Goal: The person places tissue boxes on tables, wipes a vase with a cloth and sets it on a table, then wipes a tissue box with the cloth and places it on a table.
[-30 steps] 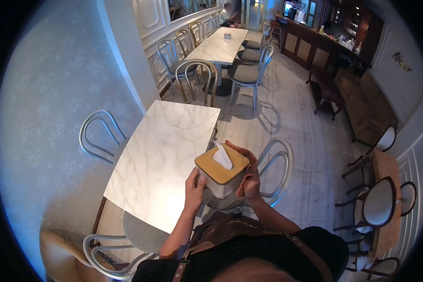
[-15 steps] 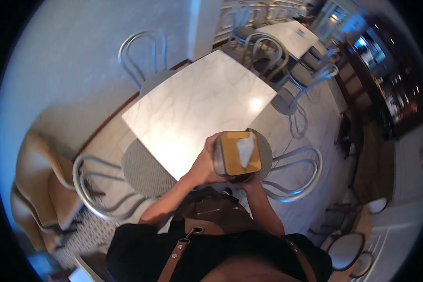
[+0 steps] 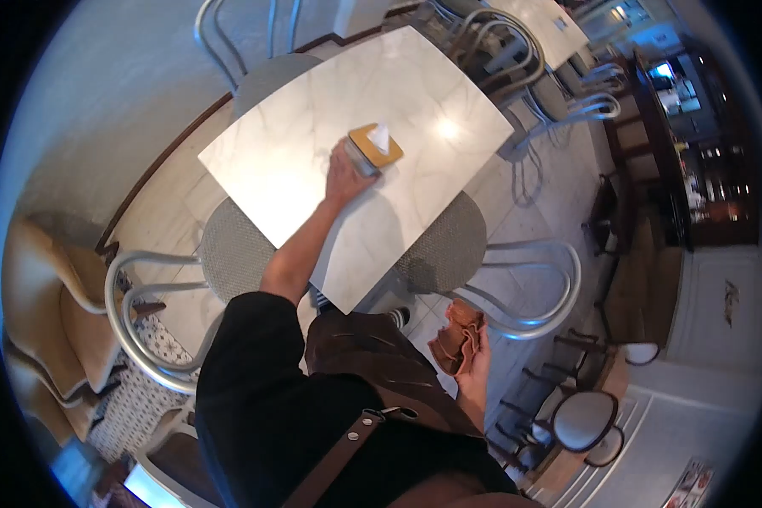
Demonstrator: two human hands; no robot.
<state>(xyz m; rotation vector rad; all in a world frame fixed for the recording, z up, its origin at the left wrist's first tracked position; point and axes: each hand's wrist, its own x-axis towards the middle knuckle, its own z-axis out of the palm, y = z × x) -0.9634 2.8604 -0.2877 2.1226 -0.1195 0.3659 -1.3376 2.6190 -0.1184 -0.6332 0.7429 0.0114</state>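
Observation:
On the white marble table (image 3: 279,127) sits a tissue box (image 3: 366,142) with a mustard-yellow top and greyish sides. A white tissue pokes up from its opening. My left hand (image 3: 345,174) reaches over the tabletop and grips the near left side of the box, fingers partly hidden behind it. Low beside my brown apron (image 3: 372,356), my right hand (image 3: 477,362) is closed around a crumpled brown folded cloth (image 3: 455,339), which looks a little like leather.
Metal-framed chairs with grey woven seats stand round the table, one near left (image 3: 235,245) and one near right (image 3: 444,245). A tan armchair (image 3: 59,313) is at far left. Another table (image 3: 543,30) with chairs stands behind, and a dark bar counter (image 3: 665,144) runs along the right.
The tissue box has moved forward from in front of my chest onto the table, with my left hand on it. My right hand has left the box and dropped to the right, showing the brown cloth.

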